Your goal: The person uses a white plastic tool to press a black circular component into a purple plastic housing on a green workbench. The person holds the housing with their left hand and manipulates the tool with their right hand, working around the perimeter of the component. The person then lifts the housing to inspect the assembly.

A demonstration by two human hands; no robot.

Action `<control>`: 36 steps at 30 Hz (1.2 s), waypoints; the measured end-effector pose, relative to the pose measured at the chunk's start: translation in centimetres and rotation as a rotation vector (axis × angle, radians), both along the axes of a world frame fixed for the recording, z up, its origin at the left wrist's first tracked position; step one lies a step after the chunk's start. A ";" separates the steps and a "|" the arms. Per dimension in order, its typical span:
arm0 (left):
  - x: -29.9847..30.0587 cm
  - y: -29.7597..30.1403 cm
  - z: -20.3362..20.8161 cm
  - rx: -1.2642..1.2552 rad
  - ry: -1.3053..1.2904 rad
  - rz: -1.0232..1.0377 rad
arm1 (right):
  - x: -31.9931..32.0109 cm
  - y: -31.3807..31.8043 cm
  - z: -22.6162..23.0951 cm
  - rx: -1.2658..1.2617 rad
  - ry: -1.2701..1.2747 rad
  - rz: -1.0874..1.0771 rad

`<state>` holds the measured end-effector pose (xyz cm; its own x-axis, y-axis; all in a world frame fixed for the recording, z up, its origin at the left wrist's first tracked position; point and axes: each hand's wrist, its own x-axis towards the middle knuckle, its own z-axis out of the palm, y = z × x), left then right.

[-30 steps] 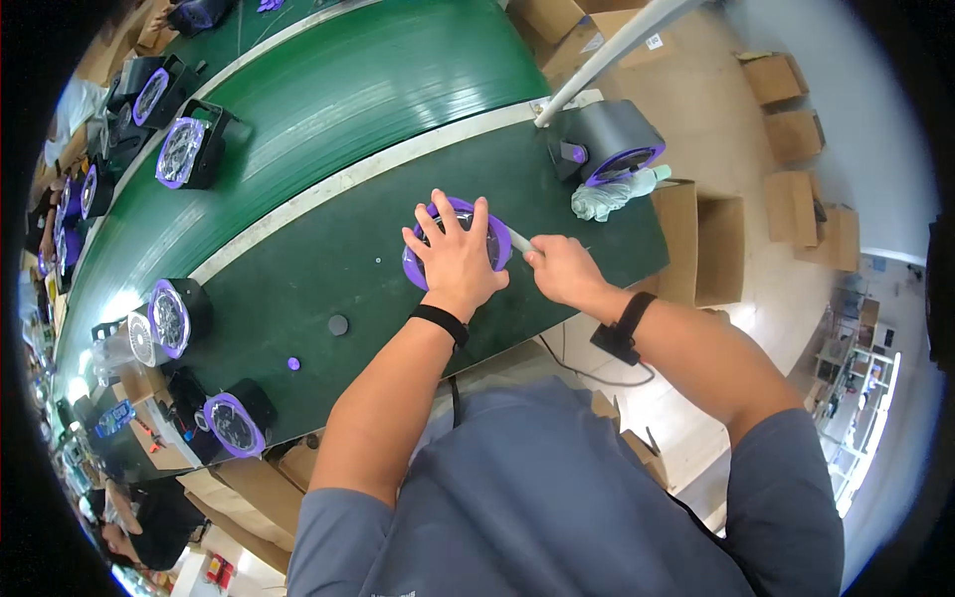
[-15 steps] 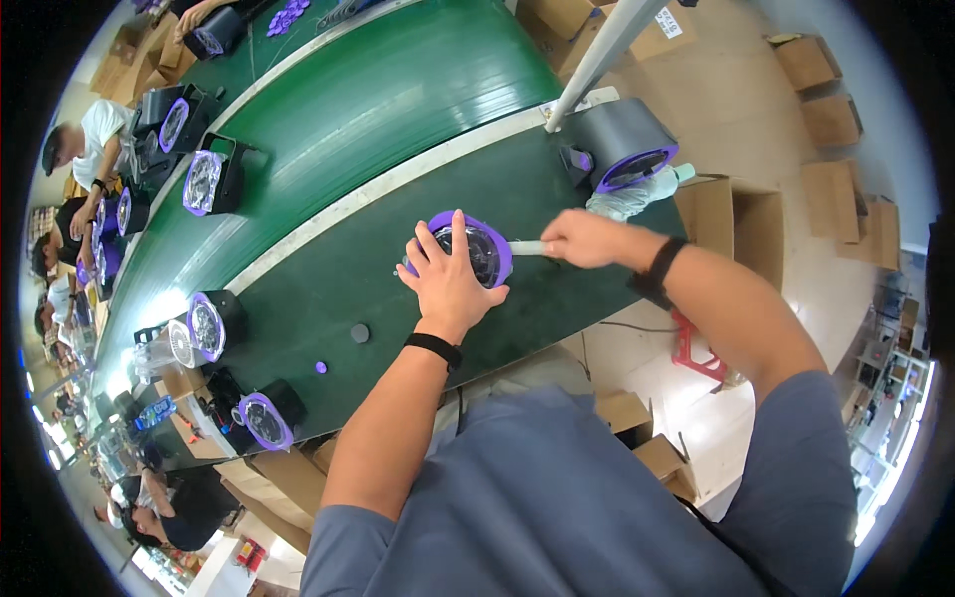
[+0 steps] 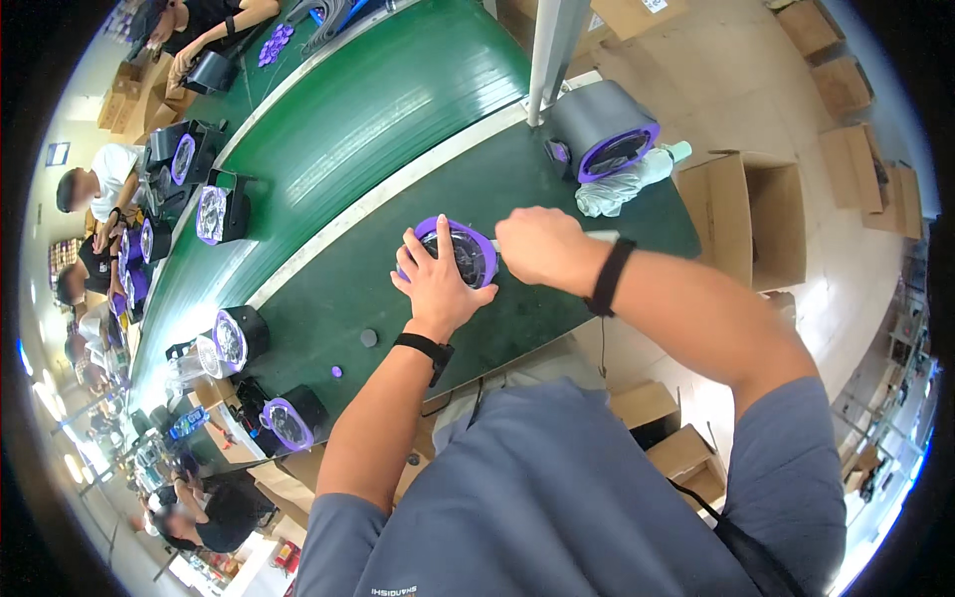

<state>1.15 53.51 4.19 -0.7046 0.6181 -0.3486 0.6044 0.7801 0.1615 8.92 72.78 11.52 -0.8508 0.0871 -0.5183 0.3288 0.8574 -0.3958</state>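
A round dark-faced unit with a purple rim (image 3: 489, 261) lies on the green bench in front of me. My left hand (image 3: 438, 289) rests over its left part, fingers spread across the face and thumb at the lower rim. Close to the unit's right side, my right hand (image 3: 542, 247) is closed in a fist around a pale stick-like tool (image 3: 603, 236). One end of the tool shows behind the fist; its working end is mostly hidden by the hand. A small dark round disc (image 3: 369, 338) and a purple cap (image 3: 336, 372) lie left of my left forearm.
A large black unit with purple rim (image 3: 619, 149) and a plastic-wrapped bottle (image 3: 627, 184) stand at the bench's right end, beside a metal post (image 3: 553, 60). Beyond runs a green conveyor (image 3: 378, 129). More purple-rimmed units (image 3: 290, 422) stand left. Co-workers sit far left; an open carton (image 3: 741, 219) is right.
My right hand has moved left, close up to the unit, and the pale tool's end now shows behind the fist. My left hand stays on the unit. The view has shifted slightly.
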 end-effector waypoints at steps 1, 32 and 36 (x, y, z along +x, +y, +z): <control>0.0 0.1 -0.1 0.002 0.006 -0.004 | -1.1 0.1 0.2 0.006 -0.039 0.011; 0.6 -0.5 -0.1 0.079 -0.054 0.068 | 5.5 -5.8 -7.2 -0.137 0.288 -0.500; 0.5 -0.6 -0.4 0.077 -0.052 0.067 | 5.0 -5.1 -6.5 -0.042 0.201 -0.393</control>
